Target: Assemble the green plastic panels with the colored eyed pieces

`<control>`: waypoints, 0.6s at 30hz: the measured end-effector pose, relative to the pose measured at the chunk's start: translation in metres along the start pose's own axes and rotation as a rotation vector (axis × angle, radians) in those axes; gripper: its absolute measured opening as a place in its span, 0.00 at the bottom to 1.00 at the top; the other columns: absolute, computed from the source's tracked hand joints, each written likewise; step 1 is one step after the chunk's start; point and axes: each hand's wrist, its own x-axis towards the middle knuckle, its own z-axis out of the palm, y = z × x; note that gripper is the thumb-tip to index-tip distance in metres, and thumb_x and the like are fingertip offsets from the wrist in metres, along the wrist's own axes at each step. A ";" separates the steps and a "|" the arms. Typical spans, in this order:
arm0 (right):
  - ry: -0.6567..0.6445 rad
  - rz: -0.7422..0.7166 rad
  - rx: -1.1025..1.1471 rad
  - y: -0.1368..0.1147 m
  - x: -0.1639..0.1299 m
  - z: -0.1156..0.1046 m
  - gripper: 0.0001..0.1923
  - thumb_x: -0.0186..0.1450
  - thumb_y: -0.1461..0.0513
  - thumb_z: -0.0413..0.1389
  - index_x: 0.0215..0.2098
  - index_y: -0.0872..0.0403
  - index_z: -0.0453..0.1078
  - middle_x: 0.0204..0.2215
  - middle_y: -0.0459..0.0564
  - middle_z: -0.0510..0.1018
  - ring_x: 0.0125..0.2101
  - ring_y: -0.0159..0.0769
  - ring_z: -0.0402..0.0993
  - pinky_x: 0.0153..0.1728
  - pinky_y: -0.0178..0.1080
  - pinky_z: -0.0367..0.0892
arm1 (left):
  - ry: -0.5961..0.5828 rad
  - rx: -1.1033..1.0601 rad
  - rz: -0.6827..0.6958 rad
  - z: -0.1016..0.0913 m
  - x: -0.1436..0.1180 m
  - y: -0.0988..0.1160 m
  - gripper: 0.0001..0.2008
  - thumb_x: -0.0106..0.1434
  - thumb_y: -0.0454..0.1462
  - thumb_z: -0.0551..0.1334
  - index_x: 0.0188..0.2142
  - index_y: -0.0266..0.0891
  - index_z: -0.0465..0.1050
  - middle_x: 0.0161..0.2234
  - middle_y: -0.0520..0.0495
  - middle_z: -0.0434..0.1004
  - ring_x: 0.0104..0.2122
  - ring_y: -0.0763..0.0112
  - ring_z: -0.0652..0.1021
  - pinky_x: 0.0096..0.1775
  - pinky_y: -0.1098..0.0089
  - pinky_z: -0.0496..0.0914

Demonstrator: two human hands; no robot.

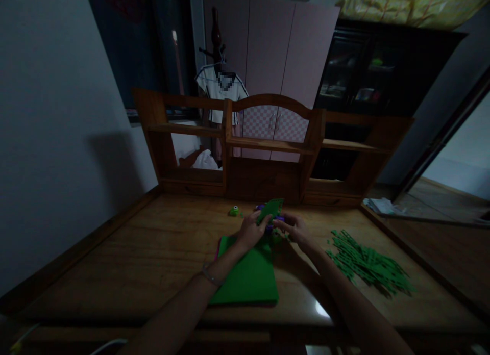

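Small green figure (234, 210) on bench (115, 263); wooden shelf unit (268, 146) behind; white shirt (221, 90) hanging; pink wardrobe (283, 44); dark cabinet (378, 69).

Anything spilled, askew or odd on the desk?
Only the loose heap of thin green paper strips at the right of the wooden desk, fanned out unevenly. The green sheet stack lies flat. Both hands, left and right, hold a green sheet.

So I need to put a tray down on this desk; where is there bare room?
Bare wood lies left of the green sheet, toward the wall, and behind the green strips near the shelf unit. It is crowded at the middle, around the left hand and right hand.
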 end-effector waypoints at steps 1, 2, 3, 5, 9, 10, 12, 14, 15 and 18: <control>0.000 -0.002 0.000 0.000 0.000 0.000 0.17 0.55 0.51 0.60 0.32 0.56 0.71 0.25 0.46 0.71 0.26 0.31 0.65 0.26 0.32 0.58 | -0.003 -0.003 -0.003 0.000 0.000 0.001 0.14 0.61 0.45 0.57 0.38 0.39 0.75 0.37 0.45 0.78 0.38 0.64 0.77 0.42 0.67 0.69; 0.004 -0.003 -0.001 0.000 0.000 -0.001 0.17 0.55 0.51 0.60 0.32 0.56 0.71 0.25 0.46 0.71 0.26 0.31 0.65 0.26 0.32 0.58 | -0.007 -0.011 -0.007 0.000 0.000 0.001 0.14 0.61 0.45 0.57 0.39 0.40 0.75 0.37 0.45 0.78 0.38 0.64 0.77 0.42 0.67 0.69; 0.012 -0.002 -0.002 0.001 0.001 -0.001 0.17 0.55 0.50 0.59 0.33 0.56 0.71 0.25 0.46 0.71 0.26 0.31 0.65 0.26 0.32 0.58 | -0.011 -0.022 -0.012 0.000 0.000 0.002 0.14 0.61 0.45 0.57 0.39 0.40 0.75 0.37 0.46 0.78 0.38 0.64 0.77 0.42 0.67 0.69; 0.036 0.002 -0.012 0.002 0.001 -0.001 0.18 0.56 0.50 0.59 0.34 0.56 0.71 0.26 0.46 0.72 0.26 0.31 0.65 0.26 0.32 0.58 | -0.012 -0.041 -0.025 0.000 0.000 0.003 0.14 0.62 0.45 0.57 0.39 0.40 0.75 0.37 0.46 0.79 0.39 0.64 0.77 0.43 0.67 0.69; 0.067 -0.014 -0.031 0.005 0.002 0.000 0.19 0.55 0.49 0.60 0.35 0.56 0.71 0.27 0.46 0.73 0.26 0.31 0.66 0.25 0.31 0.58 | 0.008 -0.021 -0.060 -0.001 0.000 0.001 0.14 0.61 0.45 0.57 0.37 0.40 0.76 0.37 0.46 0.79 0.39 0.64 0.77 0.43 0.67 0.69; 0.064 -0.020 -0.026 0.005 0.003 0.000 0.19 0.55 0.49 0.60 0.35 0.56 0.71 0.27 0.46 0.73 0.25 0.30 0.65 0.25 0.31 0.58 | 0.011 -0.012 -0.066 -0.001 0.000 0.000 0.14 0.61 0.46 0.57 0.37 0.40 0.76 0.37 0.46 0.79 0.39 0.64 0.77 0.43 0.67 0.69; 0.062 -0.028 -0.014 0.007 0.004 0.000 0.19 0.56 0.49 0.60 0.34 0.55 0.71 0.25 0.45 0.72 0.24 0.30 0.65 0.24 0.31 0.58 | 0.014 -0.007 -0.069 -0.001 0.000 -0.001 0.14 0.61 0.46 0.57 0.38 0.41 0.76 0.37 0.46 0.79 0.39 0.64 0.77 0.43 0.67 0.68; 0.072 -0.024 -0.005 0.009 0.004 -0.002 0.18 0.56 0.48 0.59 0.34 0.55 0.72 0.23 0.44 0.71 0.23 0.30 0.64 0.23 0.31 0.57 | 0.014 -0.014 -0.064 -0.001 0.000 -0.001 0.14 0.61 0.46 0.57 0.39 0.41 0.76 0.37 0.47 0.79 0.39 0.65 0.77 0.43 0.67 0.68; 0.082 -0.023 0.000 0.010 0.005 -0.003 0.18 0.57 0.48 0.58 0.34 0.54 0.72 0.22 0.44 0.71 0.23 0.30 0.64 0.23 0.31 0.57 | 0.014 -0.021 -0.062 -0.001 0.000 0.000 0.14 0.62 0.45 0.57 0.39 0.41 0.76 0.37 0.47 0.79 0.39 0.65 0.77 0.43 0.67 0.68; 0.109 -0.035 0.026 0.011 0.005 -0.005 0.17 0.58 0.48 0.57 0.33 0.54 0.72 0.22 0.44 0.71 0.23 0.31 0.65 0.23 0.32 0.57 | 0.012 -0.069 -0.068 -0.001 0.001 0.001 0.14 0.62 0.45 0.56 0.40 0.41 0.76 0.38 0.46 0.79 0.39 0.65 0.77 0.44 0.67 0.68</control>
